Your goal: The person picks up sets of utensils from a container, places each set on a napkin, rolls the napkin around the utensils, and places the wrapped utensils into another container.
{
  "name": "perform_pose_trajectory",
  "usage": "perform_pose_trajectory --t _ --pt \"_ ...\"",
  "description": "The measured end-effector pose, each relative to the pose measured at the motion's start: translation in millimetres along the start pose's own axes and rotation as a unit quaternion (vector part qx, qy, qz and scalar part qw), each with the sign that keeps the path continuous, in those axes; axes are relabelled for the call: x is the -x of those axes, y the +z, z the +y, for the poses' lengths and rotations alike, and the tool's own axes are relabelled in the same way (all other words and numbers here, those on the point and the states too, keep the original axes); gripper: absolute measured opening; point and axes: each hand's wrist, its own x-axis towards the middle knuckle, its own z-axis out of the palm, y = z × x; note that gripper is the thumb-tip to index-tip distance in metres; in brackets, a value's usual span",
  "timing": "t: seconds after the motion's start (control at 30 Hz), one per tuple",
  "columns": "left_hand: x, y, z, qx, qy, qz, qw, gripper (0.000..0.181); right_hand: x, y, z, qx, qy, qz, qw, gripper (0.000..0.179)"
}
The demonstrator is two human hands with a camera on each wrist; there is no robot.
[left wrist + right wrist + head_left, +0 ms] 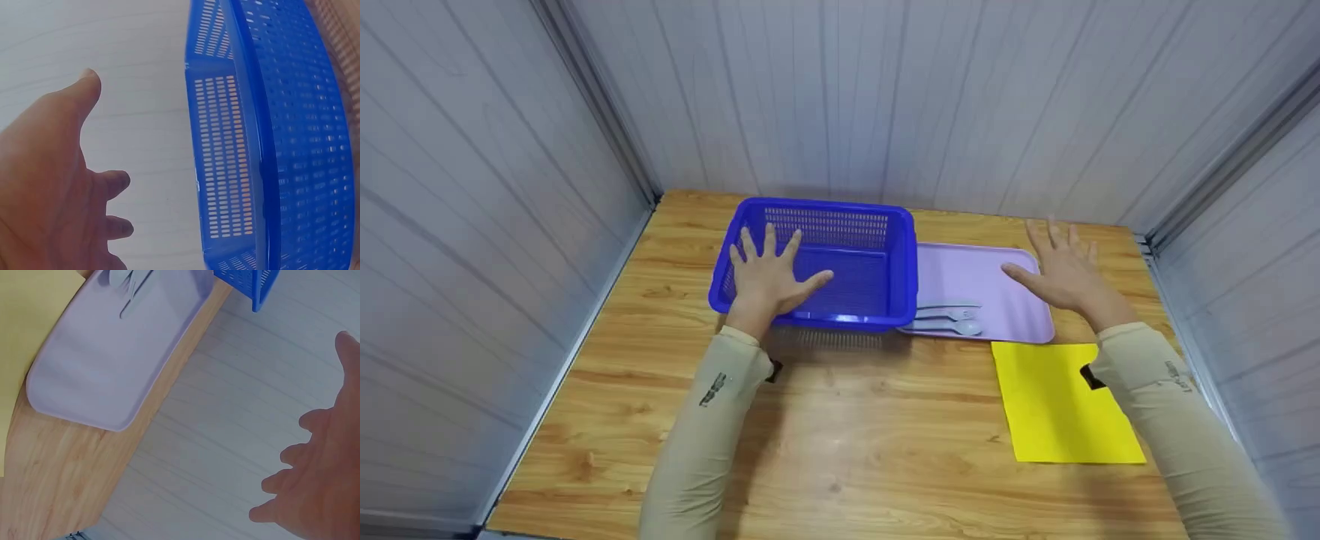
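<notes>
My left hand (771,281) hovers with fingers spread over the left part of a blue plastic basket (901,262). In the left wrist view the basket's slotted wall (225,163) stands apart from that hand. Over the right end of a pale purple tray (967,274) my right hand (1065,274) is held up, fingers spread, holding nothing. A spoon (966,328), a fork (960,315) and another thin grey utensil (949,305) lie on the tray's left side, their left ends partly hidden by the basket.
A yellow sheet (1057,409) lies in front of the tray, partly under my right forearm in the head view. All this rests on a wood-grain table (840,420). Pale panel walls (825,97) enclose its back and both sides.
</notes>
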Motion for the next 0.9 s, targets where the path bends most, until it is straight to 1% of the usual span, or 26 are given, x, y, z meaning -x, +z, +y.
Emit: perform_pose_trajectory --t 0.07,0.13,0.23,0.3,0.37,0.4,0.47,0.53,0.6,0.63,0.73,0.8,0.9 --pt "0.5 0.2 0.7 0.009 0.005 0.008 0.9999 0.099 2.0 3.2 1.8 -0.002 0.003 0.0 1.0 0.099" --pt "1.8 0.7 3.0 0.02 0.013 0.023 0.9994 0.097 4.8 8.1 4.5 -0.006 0.007 -0.001 1.0 0.099" --pt "5.5 2.5 12.9 0.039 0.035 0.066 0.9965 0.09 11.8 19.0 10.3 -0.02 0.018 -0.011 0.9996 0.098" --pt "10.3 4.0 26.0 0.046 0.06 0.1 0.9921 0.082 17.8 26.9 15.3 -0.034 0.022 -0.024 0.9989 0.096" --pt "17.2 6.3 42.9 0.053 0.097 0.14 0.984 0.072 24.1 35.2 21.0 -0.05 0.028 -0.039 0.9976 0.093" --pt "21.1 8.0 52.5 0.058 0.119 0.161 0.9781 0.067 27.3 39.4 24.2 -0.059 0.029 -0.047 0.9967 0.091" --pt "29.5 13.1 73.0 0.069 0.165 0.198 0.9637 0.056 34.2 48.0 30.7 -0.073 0.03 -0.062 0.9949 0.088" --pt "38.5 20.2 93.3 0.073 0.208 0.224 0.9494 0.047 41.3 57.2 37.6 -0.076 0.032 -0.075 0.9937 0.084" --pt "47.6 29.5 112.3 0.076 0.241 0.235 0.9385 0.041 48.4 66.9 44.1 -0.081 0.031 -0.085 0.9926 0.079" --pt "52.4 34.8 120.9 0.076 0.254 0.234 0.9353 0.039 51.9 71.9 47.5 -0.081 0.03 -0.089 0.9923 0.077" --pt "66.3 52.7 143.2 0.077 0.288 0.22 0.9289 0.033 61.2 84.7 56.8 -0.088 0.039 -0.101 0.9902 0.07" --pt "73.9 66.3 155.9 0.069 0.307 0.207 0.9262 0.03 67.0 91.2 62.9 -0.094 0.047 -0.11 0.9884 0.067" --pt "83.2 86.1 172.4 0.049 0.334 0.175 0.925 0.028 74.3 98.7 71.1 -0.093 0.054 -0.118 0.9871 0.065"
